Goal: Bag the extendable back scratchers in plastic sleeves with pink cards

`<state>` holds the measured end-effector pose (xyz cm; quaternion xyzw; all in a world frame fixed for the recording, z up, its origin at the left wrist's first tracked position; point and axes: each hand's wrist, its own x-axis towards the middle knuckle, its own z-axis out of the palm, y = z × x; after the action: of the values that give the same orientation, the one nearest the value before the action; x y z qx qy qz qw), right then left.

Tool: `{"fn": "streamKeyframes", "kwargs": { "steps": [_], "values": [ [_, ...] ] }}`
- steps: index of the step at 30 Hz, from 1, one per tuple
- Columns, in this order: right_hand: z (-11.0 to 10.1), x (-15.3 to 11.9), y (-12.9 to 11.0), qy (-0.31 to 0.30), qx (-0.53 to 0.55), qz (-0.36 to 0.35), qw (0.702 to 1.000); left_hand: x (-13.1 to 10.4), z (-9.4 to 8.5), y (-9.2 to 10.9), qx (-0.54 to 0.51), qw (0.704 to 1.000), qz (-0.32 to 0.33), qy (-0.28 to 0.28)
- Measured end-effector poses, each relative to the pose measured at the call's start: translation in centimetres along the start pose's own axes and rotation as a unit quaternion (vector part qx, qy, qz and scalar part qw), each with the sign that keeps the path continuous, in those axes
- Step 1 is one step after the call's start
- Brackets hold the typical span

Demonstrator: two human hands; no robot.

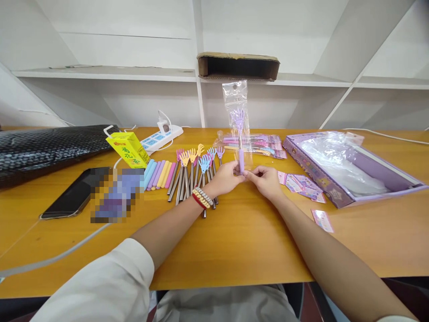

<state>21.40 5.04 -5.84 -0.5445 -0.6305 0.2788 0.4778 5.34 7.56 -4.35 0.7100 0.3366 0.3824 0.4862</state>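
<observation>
A purple back scratcher [241,156] stands upright inside a clear plastic bag [234,95], its hand-shaped head near the bag's upper half. My left hand [228,178] pinches the lower end of the bagged scratcher, and my right hand [264,180] grips the bag's bottom corner beside it. Left of my hands lie several metal rods with coloured claw heads [192,156], partly covered by my left wrist. Beside them is a row of pastel handles [161,174]. Behind my hands rest several bagged back scratchers [258,144]. Small printed cards [306,187] are spread to the right.
An open purple box [321,174] with plastic bags in it stands at the right. On the left are a yellow drink carton [129,150], a phone [75,192], a power strip [161,139], a white cable and a black roll [50,152]. Shelves with a cardboard box [239,67] rise behind.
</observation>
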Motion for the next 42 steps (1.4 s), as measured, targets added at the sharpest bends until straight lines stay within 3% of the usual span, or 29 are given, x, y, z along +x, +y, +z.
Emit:
{"fn": "streamKeyframes", "kwargs": {
  "steps": [6, 12, 15, 25, 32, 42],
  "values": [
    [0.2, 0.1, 0.3, 0.024, 0.046, 0.013, 0.999, 0.0, 0.0, 0.0, -0.044, 0.998, -0.023, -0.029],
    [0.2, 0.2, 0.5, -0.035, 0.04, 0.008, 0.999, -0.1, 0.1, 0.4, -0.084, 0.995, -0.043, -0.031],
    [0.2, 0.2, 0.6, -0.037, 0.041, 0.009, 0.998, -0.1, 0.1, 0.4, -0.098, 0.993, -0.045, -0.041],
    [0.1, 0.2, 0.4, -0.009, 0.036, 0.014, 0.999, -0.1, 0.1, 1.0, -0.122, 0.99, -0.049, -0.055],
    [0.4, 0.2, 0.8, -0.017, 0.05, 0.013, 0.999, -0.2, 0.0, 1.3, -0.085, 0.993, -0.07, -0.036],
    [-0.1, 0.1, 0.4, -0.061, -0.054, -0.056, 0.995, -0.3, 0.1, 0.5, -0.065, 0.988, -0.134, -0.045]
  ]
}}
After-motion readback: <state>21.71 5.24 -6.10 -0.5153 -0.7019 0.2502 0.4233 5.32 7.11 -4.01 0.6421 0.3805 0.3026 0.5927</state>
